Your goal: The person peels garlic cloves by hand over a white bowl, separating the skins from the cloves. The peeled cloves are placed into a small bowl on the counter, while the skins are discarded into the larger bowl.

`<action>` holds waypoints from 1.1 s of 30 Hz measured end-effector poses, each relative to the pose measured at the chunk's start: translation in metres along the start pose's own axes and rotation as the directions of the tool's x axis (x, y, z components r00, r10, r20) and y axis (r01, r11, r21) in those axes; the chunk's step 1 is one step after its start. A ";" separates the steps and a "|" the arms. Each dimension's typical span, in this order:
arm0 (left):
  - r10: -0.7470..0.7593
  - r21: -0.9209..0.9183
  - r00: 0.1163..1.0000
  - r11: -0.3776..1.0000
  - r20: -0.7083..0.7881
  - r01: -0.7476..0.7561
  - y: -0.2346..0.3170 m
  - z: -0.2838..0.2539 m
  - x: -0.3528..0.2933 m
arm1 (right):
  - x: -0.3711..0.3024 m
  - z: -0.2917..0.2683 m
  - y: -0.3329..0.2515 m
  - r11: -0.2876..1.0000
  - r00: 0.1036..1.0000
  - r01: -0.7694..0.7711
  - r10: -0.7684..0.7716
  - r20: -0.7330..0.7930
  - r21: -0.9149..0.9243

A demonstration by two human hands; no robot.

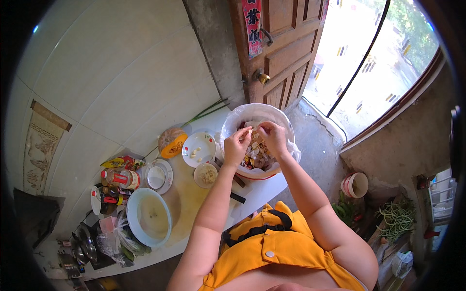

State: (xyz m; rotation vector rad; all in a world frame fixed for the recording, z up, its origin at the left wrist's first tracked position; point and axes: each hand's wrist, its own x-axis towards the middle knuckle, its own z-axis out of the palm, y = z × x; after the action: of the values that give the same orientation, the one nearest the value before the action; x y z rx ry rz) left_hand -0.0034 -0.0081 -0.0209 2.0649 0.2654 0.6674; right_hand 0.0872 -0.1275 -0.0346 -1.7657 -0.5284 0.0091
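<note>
A slippery pinch over the peelings could lose the small pale piece (pixel 249 130).
The left hand (pixel 238 144) seems clamped by its fingertips on that piece, above the bin (pixel 264 176); the right hand (pixel 273 137) is just beside it at 3 o'clock, its grip unclear. A loosened pinch might drop the piece among the peelings (pixel 257 154). From the left hand, the plate (pixel 207 142) sits at 9 o'clock and the bowl (pixel 196 180) near 8; a careless forearm could knock the bowl.

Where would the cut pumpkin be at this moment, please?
In the head view, the cut pumpkin sits left of centre, just left of the white plate holding pale cloves.
</note>
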 end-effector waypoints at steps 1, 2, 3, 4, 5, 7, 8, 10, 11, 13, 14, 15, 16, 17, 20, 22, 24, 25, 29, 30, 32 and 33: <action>0.003 -0.047 1.000 0.999 0.002 -0.003 -0.005 -0.001 0.001 | 0.001 -0.001 0.000 0.999 0.999 -0.044 0.044 -0.021 0.011; 0.003 -0.078 1.000 0.997 0.017 -0.001 -0.009 -0.001 0.001 | 0.002 -0.002 0.000 1.000 0.999 -0.028 0.028 -0.029 -0.004; 0.003 -0.110 0.999 0.994 0.034 0.001 -0.012 0.000 0.002 | 0.003 -0.004 0.000 1.000 0.999 -0.013 0.013 -0.038 -0.020; 0.003 -0.142 0.999 0.990 0.051 0.004 -0.014 0.001 0.002 | 0.003 -0.005 -0.001 0.999 0.999 0.001 -0.003 -0.047 -0.037; 0.021 -0.103 0.998 0.995 0.056 -0.015 -0.017 0.002 0.002 | 0.002 -0.004 -0.003 0.998 0.998 0.057 -0.057 -0.018 -0.022; 0.055 -0.027 0.996 0.998 0.072 -0.054 -0.017 0.003 0.003 | 0.000 -0.002 -0.009 0.987 0.986 0.163 -0.163 0.036 0.010; 0.067 0.009 0.995 0.998 0.071 -0.067 -0.016 0.004 0.003 | -0.001 -0.003 -0.011 0.984 0.982 0.180 -0.179 0.066 -0.003; 0.090 0.084 0.993 0.992 0.070 -0.096 -0.013 0.004 0.004 | -0.001 -0.005 -0.013 0.976 0.969 0.217 -0.212 0.128 -0.024; 0.112 0.097 0.991 0.988 0.068 -0.119 -0.013 0.005 0.004 | -0.002 -0.005 -0.014 0.978 0.970 0.208 -0.203 0.131 -0.019; 0.157 0.123 0.985 0.979 0.065 -0.164 -0.012 0.006 0.004 | -0.003 -0.005 -0.015 0.982 0.973 0.189 -0.186 0.136 -0.008; 0.162 0.126 0.984 0.977 0.068 -0.170 -0.011 0.006 0.003 | -0.003 -0.006 -0.016 0.980 0.971 0.197 -0.194 0.137 -0.013; 0.167 0.129 0.983 0.976 0.072 -0.175 -0.011 0.005 0.003 | -0.002 -0.007 -0.017 0.978 0.970 0.206 -0.202 0.137 -0.018; 0.172 0.132 0.982 0.975 0.075 -0.181 -0.010 0.005 0.003 | -0.002 -0.007 -0.017 0.977 0.968 0.214 -0.209 0.137 -0.023; 0.154 0.115 0.984 0.980 0.085 -0.163 -0.009 0.005 0.003 | -0.001 -0.007 -0.015 0.977 0.968 0.212 -0.208 0.139 -0.014; 0.135 0.088 0.985 0.986 0.104 -0.145 -0.008 0.004 0.003 | 0.000 -0.007 -0.010 0.979 0.970 0.203 -0.200 0.141 -0.007; 0.168 0.100 0.980 0.979 0.102 -0.178 -0.010 0.004 0.004 | -0.001 -0.006 -0.010 0.981 0.972 0.191 -0.185 0.141 -0.028; 0.139 0.065 0.984 0.987 0.107 -0.147 -0.011 0.004 0.004 | -0.001 -0.003 -0.010 0.987 0.981 0.161 -0.160 0.111 -0.004; 0.126 0.047 0.986 0.990 0.110 -0.131 -0.011 0.004 0.004 | -0.001 -0.002 -0.009 0.989 0.985 0.146 -0.146 0.095 0.007; -0.094 -0.307 0.983 0.942 0.160 0.140 -0.018 0.005 0.005 | 0.000 0.003 0.007 0.999 0.998 0.028 -0.030 0.050 0.045; -0.137 -0.413 0.972 0.887 0.190 0.205 -0.017 0.003 0.006 | 0.000 0.002 0.007 0.999 0.999 -0.024 0.022 0.041 0.046; -0.190 -0.567 0.947 0.764 0.260 0.309 -0.018 -0.001 0.007 | 0.001 -0.001 0.005 0.998 0.998 -0.058 0.057 0.019 0.022; -0.203 -0.617 0.934 0.706 0.295 0.348 -0.019 -0.002 0.007 | 0.001 -0.003 0.001 0.999 0.999 -0.039 0.039 0.010 -0.003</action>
State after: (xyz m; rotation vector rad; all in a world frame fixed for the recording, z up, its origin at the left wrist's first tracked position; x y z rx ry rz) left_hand 0.0020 0.0073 -0.0335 1.3436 0.1773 0.2852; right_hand 0.0892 -0.1305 -0.0344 -1.7790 -0.5011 0.0449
